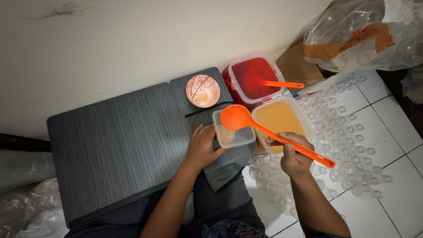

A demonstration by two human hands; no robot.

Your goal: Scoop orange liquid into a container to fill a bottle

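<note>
Here the right hand (294, 154) is closed around the handle of an orange ladle (264, 130), whose bowl hangs over a small clear plastic container (233, 132) just ahead of the left hand (202, 147). The left hand lies open, fingers steadying the near side of that container, which rests on a dark grey cloth (227, 165) at the edge of the dark ribbed counter (119, 145). Just beyond the right hand sits a tub of pale orange liquid (277, 117); past it, a tub of red liquid (251, 78) with an orange spoon (282, 84) in it. A round floral coaster (202, 91) lies beyond the left hand. Bagged clear small cups (343, 145) cover the white tiled floor (396, 123) to the right of the right hand.
</note>
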